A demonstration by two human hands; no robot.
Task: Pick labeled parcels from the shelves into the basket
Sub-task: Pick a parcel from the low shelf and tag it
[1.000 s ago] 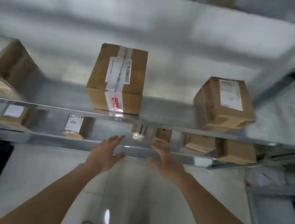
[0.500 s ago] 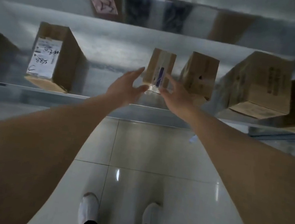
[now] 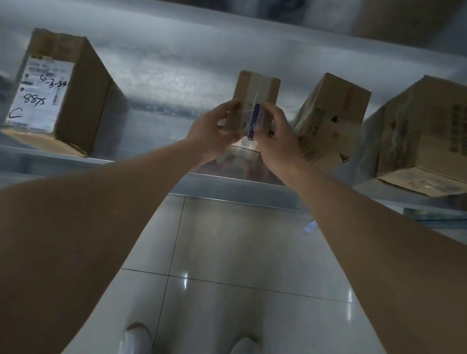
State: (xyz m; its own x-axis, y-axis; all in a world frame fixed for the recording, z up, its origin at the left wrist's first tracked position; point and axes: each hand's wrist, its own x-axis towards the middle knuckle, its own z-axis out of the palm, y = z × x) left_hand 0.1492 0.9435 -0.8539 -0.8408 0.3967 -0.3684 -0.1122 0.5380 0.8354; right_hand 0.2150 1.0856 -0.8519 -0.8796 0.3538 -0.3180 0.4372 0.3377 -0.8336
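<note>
A small taped cardboard parcel [image 3: 255, 96] with a blue-marked label stands on the low metal shelf [image 3: 155, 124], in the middle of the view. My left hand [image 3: 213, 132] grips its left side with curled fingers. My right hand [image 3: 276, 138] grips its right side the same way. The lower part of the parcel is hidden behind my fingers. No basket shows in this view.
A labeled box [image 3: 55, 91] marked 8875 stands left on the same shelf. Two more boxes sit to the right, one close by [image 3: 332, 112] and a larger one [image 3: 439, 136]. The shelf above [image 3: 248, 20] overhangs. White tiled floor [image 3: 245, 253] and my shoes lie below.
The view dropped from the upper shelf to this lower one. Both hands reached forward and closed round the small parcel, which they were only nearing before.
</note>
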